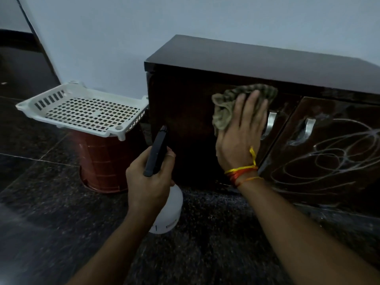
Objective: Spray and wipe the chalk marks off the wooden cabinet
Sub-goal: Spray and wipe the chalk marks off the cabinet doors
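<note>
A dark glossy wooden cabinet (257, 64) stands on the floor against the wall. My right hand (242, 132) presses an olive-grey cloth (228, 103) flat against the left door, just left of its metal handle (270, 122). White looping chalk marks (329, 157) cover the right door below its own handle (306, 128). The left door shows no chalk that I can make out. My left hand (150, 179) grips a white spray bottle (168, 210) by its black trigger head (157, 151), nozzle pointing at the cabinet's lower left front.
A white perforated plastic tray (26, 104) rests on top of a reddish-brown plastic bin (104, 161) left of the cabinet. The floor (41, 202) is dark speckled stone. A pale wall rises behind.
</note>
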Motion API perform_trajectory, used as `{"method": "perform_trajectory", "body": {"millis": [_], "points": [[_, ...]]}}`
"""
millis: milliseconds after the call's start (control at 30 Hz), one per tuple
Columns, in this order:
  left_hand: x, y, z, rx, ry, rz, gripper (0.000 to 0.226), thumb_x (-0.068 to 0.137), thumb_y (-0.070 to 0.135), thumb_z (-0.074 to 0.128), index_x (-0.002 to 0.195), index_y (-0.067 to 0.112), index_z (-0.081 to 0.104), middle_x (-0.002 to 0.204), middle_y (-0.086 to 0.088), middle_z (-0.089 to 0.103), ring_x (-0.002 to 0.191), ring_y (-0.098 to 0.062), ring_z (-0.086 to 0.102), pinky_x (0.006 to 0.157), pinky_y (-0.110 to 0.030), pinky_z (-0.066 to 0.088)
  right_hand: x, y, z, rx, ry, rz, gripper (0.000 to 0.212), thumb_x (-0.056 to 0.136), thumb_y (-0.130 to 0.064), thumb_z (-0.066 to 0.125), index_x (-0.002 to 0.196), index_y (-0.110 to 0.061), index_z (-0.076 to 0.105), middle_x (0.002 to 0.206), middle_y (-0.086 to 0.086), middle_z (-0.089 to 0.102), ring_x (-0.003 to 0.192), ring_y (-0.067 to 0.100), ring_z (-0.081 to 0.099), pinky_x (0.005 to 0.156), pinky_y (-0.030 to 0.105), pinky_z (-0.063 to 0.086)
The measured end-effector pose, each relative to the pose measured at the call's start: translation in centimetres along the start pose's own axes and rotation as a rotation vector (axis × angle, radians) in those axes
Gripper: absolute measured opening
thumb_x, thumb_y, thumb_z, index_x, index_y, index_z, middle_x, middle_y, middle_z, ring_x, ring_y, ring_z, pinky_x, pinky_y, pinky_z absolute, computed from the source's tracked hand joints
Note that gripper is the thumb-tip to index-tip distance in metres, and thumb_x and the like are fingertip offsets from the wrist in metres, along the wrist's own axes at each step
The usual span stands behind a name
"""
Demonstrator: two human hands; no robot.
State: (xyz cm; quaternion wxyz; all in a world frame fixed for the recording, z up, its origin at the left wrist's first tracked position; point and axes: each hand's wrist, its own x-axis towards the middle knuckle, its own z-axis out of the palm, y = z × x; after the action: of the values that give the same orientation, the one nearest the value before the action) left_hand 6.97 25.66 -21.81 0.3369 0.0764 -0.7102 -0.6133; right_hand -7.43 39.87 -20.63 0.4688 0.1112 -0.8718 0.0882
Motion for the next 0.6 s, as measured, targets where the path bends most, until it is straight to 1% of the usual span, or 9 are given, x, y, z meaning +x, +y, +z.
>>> {"method": "perform_trajectory", "body": {"millis": [67, 100, 167, 233, 300, 400, 500, 600], "points": [[0.0, 0.2, -0.3, 0.004, -0.005, 0.008, 0.017, 0.094, 0.018, 0.061, 0.077, 0.024, 0.062, 0.078, -0.034, 0.061, 0.044, -0.026, 0.053, 0.044, -0.023, 0.047, -0.9, -0.8, 0.0, -0.006, -0.03, 0.022, 0.066, 0.09, -0.021, 0.048, 0.147, 0.003, 0.025, 0.153, 0.028, 0.021, 0.139, 0.053, 0.018, 0.116, 0.056, 0.017], [0.0, 0.2, -0.5, 0.007, -0.003, 0.009, 0.02, 0.094, 0.018, 0.062, 0.076, 0.027, 0.062, 0.078, -0.033, 0.061, 0.044, -0.026, 0.054, 0.044, -0.025, 0.048, -1.2, -1.4, 0.1, -0.015, -0.038, -0.026, 0.065, 0.089, -0.019, 0.049, 0.146, 0.003, 0.027, 0.153, 0.027, 0.024, 0.138, 0.054, 0.019, 0.115, 0.057, 0.017], [0.0, 0.3, -0.9, 0.01, 0.002, 0.004, 0.02, 0.094, 0.019, 0.062, 0.076, 0.028, 0.063, 0.077, -0.03, 0.062, 0.044, -0.027, 0.054, 0.043, -0.031, 0.048, -0.6, -2.8, 0.4, -0.02, -0.017, -0.21, 0.061, 0.089, -0.016, 0.052, 0.145, 0.0, 0.034, 0.151, 0.023, 0.031, 0.137, 0.053, 0.025, 0.114, 0.057, 0.017], [0.0, 0.3, -1.4, 0.03, 0.009, 0.007, 0.018, 0.094, 0.02, 0.063, 0.078, 0.028, 0.062, 0.076, -0.027, 0.063, 0.045, -0.027, 0.054, 0.044, -0.037, 0.047, 0.9, -4.0, 0.5, -0.003, 0.019, -0.358, 0.063, 0.086, -0.014, 0.054, 0.146, -0.004, 0.035, 0.152, 0.018, 0.032, 0.138, 0.049, 0.026, 0.117, 0.054, 0.012], [0.1, 0.2, -1.8, 0.043, 0.02, 0.011, 0.018, 0.095, 0.021, 0.062, 0.079, 0.028, 0.062, 0.076, -0.027, 0.063, 0.046, -0.028, 0.054, 0.045, -0.041, 0.047, 2.3, -5.1, 0.4, 0.006, 0.039, -0.377, 0.067, 0.086, -0.014, 0.053, 0.148, -0.007, 0.03, 0.154, 0.015, 0.029, 0.141, 0.045, 0.022, 0.118, 0.051, 0.006], [0.1, 0.4, -2.2, 0.041, 0.044, 0.012, 0.015, 0.093, 0.025, 0.063, 0.078, 0.025, 0.061, 0.074, -0.026, 0.063, 0.045, -0.028, 0.054, 0.045, -0.038, 0.047, 3.6, -6.9, 0.0, 0.006, 0.051, -0.39, 0.063, 0.089, -0.015, 0.047, 0.148, -0.009, 0.029, 0.155, 0.013, 0.028, 0.142, 0.044, 0.022, 0.119, 0.049, 0.003], [0.0, 0.4, -2.4, 0.043, 0.056, -0.011, 0.014, 0.087, 0.034, 0.062, 0.077, 0.024, 0.06, 0.072, -0.021, 0.063, 0.043, -0.026, 0.055, 0.044, -0.035, 0.046, 4.5, -8.8, -0.3, -0.013, 0.036, -0.505, 0.059, 0.091, -0.014, 0.041, 0.149, -0.013, 0.03, 0.156, 0.007, 0.027, 0.142, 0.041, 0.023, 0.118, 0.048, 0.005], [0.0, 0.4, -2.7, 0.042, 0.055, -0.011, 0.012, 0.088, 0.032, 0.062, 0.078, 0.027, 0.061, 0.071, -0.019, 0.064, 0.044, -0.026, 0.055, 0.044, -0.036, 0.046, 4.8, -9.6, -0.6, -0.059, -0.015, -0.586, 0.058, 0.093, -0.015, 0.039, 0.15, -0.016, 0.027, 0.158, 0.002, 0.024, 0.144, 0.037, 0.021, 0.117, 0.046, 0.004]]}}
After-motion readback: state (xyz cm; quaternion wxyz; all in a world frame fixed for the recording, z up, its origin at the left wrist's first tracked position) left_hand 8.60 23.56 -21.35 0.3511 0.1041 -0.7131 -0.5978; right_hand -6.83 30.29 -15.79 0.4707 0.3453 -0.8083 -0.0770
